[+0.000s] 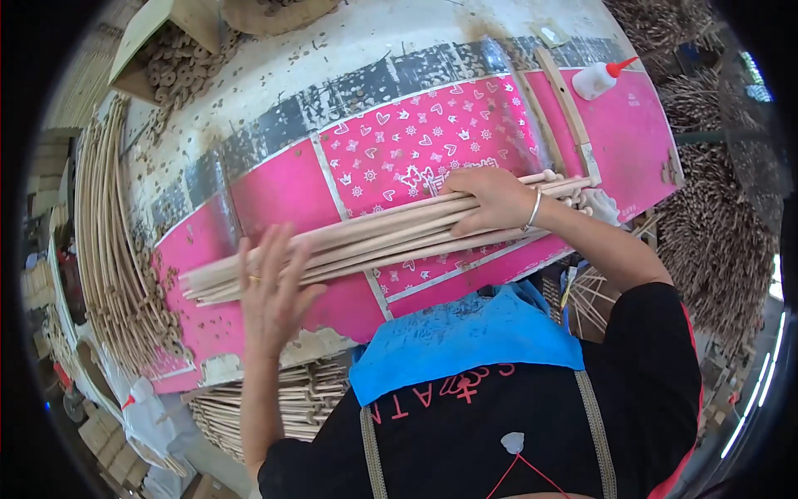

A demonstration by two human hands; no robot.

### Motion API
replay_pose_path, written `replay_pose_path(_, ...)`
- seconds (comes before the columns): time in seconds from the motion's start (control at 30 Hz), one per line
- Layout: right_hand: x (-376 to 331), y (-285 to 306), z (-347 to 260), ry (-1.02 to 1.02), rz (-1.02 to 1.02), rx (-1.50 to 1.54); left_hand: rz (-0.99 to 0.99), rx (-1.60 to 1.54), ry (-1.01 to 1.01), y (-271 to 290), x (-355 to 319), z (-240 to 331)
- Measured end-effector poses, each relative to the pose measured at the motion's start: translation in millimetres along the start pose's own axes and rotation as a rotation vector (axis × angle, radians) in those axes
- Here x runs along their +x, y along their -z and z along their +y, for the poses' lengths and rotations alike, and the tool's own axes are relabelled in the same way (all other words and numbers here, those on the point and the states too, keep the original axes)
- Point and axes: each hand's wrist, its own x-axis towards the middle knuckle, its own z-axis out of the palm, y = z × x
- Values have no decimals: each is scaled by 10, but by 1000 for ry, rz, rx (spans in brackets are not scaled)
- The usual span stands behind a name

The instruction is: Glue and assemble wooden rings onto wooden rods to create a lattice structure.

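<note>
Pink-and-white worktable [638, 145], bright light strips [746, 407] at right

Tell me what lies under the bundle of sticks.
A pink sheet, crossed by a pale strip; whatever the sticks directly cover cannot be seen.

Sticks [374, 237]: several, exact count unclear to me; pale tan, long, slender, roughly parallel in a loose bundle. Lie across mid-frame, slanting up from left of centre to right of centre. Left ends uneven, partly blurred; right ends clustered, some visibly knobbed.
</note>
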Motion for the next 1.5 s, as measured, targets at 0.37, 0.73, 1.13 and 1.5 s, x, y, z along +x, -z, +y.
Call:
replay_pose_path(0.37, 364, 28, 148, 94, -92, 45, 121, -208, 24, -695, 79, 644)
replay_pose_path(0.73, -224, 805, -171, 17, 161, 233, 121, -148, -195, -545, 436, 368)
replay_pose_path(1.13, -1280, 992, 112, -465, 713, 749, 409, -70, 279, -1062, 4403, -2570)
replay_pose_path(1.5, -1400, 637, 80, -678, 857, 764, 480, 346, 365, -1319, 5169, -2760)
